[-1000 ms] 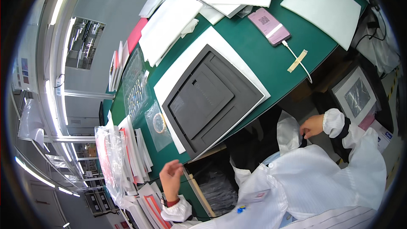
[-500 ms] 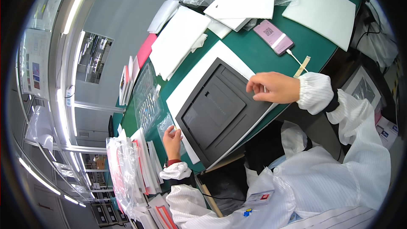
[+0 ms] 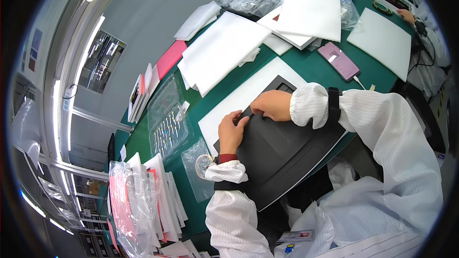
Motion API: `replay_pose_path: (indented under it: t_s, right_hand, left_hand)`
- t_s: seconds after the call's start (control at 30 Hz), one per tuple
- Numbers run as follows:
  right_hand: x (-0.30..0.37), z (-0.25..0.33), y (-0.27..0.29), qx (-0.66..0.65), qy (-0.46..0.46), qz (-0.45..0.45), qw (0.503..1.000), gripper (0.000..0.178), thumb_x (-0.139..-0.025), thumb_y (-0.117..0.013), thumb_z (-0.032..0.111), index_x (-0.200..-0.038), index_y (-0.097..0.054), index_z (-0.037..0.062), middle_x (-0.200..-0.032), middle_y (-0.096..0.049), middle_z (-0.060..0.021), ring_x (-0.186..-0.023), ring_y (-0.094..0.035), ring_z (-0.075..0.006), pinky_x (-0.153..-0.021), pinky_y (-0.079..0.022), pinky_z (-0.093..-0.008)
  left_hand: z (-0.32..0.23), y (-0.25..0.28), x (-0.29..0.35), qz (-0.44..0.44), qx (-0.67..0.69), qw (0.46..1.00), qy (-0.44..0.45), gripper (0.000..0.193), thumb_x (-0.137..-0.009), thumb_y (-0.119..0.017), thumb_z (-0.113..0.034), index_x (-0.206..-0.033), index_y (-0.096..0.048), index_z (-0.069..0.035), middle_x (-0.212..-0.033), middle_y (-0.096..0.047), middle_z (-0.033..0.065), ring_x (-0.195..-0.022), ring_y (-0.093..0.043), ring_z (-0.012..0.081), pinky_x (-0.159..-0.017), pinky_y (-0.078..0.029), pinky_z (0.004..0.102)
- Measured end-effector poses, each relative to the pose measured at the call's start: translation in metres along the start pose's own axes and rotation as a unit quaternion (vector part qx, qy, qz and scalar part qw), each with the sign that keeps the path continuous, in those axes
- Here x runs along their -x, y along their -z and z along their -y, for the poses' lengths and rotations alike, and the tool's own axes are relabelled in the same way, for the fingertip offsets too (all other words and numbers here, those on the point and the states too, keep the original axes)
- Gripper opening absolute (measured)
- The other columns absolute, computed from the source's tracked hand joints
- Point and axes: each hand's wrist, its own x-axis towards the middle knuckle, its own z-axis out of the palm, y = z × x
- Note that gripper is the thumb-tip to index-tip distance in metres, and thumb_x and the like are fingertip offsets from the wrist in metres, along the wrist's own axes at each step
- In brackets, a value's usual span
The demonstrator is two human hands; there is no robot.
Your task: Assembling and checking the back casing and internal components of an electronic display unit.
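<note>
In front of me lies a matte, dark grey panel (image 3: 287,144), broad and flat, with a rectangular section outlined in its middle and faint marks on that section. I have it face-on and askew on a white sheet (image 3: 246,95) over the green bench (image 3: 311,68), part of it hidden from me.

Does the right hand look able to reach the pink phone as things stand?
Probably yes: the pink phone lies uncovered on the green tabletop, with nothing upright showing between it and the right hand.
</note>
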Motion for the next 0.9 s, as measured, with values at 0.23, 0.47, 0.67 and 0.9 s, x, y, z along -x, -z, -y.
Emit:
replay_pose_path:
  t_s: [0.23, 0.47, 0.67, 0.9]
  right_hand:
    - [-0.015, 0.021, -0.002, 0.246, 0.041, 0.074, 0.965, 0.027, -0.062, -0.066, -0.002, -0.088, -0.058, -0.0004, -0.078, -0.064, -0.0141, -0.077, -0.064, -0.0307, -0.061, -0.052, -0.0379]
    - [-0.031, 0.024, 0.005, 0.225, 0.015, 0.135, 0.965, 0.034, -0.059, -0.065, -0.004, -0.091, -0.053, -0.0052, -0.077, -0.061, -0.0178, -0.076, -0.062, -0.0330, -0.064, -0.051, -0.0376]
    - [-0.038, 0.021, 0.012, 0.188, -0.008, 0.161, 0.969, 0.028, -0.059, -0.066, -0.002, -0.087, -0.062, -0.0015, -0.082, -0.063, -0.0191, -0.080, -0.062, -0.0346, -0.065, -0.052, -0.0402]
    - [-0.039, 0.012, 0.008, 0.154, -0.009, 0.136, 0.979, 0.028, -0.060, -0.064, -0.003, -0.088, -0.061, -0.0013, -0.080, -0.063, -0.0203, -0.077, -0.062, -0.0357, -0.064, -0.052, -0.0413]
  left_hand:
    - [-0.015, 0.003, -0.007, 0.020, -0.049, 0.998, 0.042, 0.027, -0.073, -0.071, -0.022, -0.095, -0.067, -0.006, -0.085, -0.067, 0.0128, -0.079, -0.064, 0.0282, -0.072, -0.049, 0.0343]
    - [-0.021, -0.003, -0.006, -0.012, -0.115, 0.993, 0.010, 0.025, -0.068, -0.074, -0.020, -0.086, -0.064, -0.007, -0.084, -0.063, 0.0144, -0.080, -0.060, 0.0334, -0.068, -0.047, 0.0414]
    - [-0.021, -0.008, -0.005, -0.032, -0.156, 0.987, -0.013, 0.025, -0.069, -0.073, -0.019, -0.087, -0.062, -0.006, -0.077, -0.061, 0.0156, -0.075, -0.059, 0.0339, -0.064, -0.046, 0.0421]
    - [-0.022, -0.008, -0.005, -0.025, -0.131, 0.991, -0.007, 0.023, -0.071, -0.072, -0.019, -0.083, -0.059, -0.004, -0.082, -0.064, 0.0172, -0.079, -0.061, 0.0348, -0.066, -0.046, 0.0406]
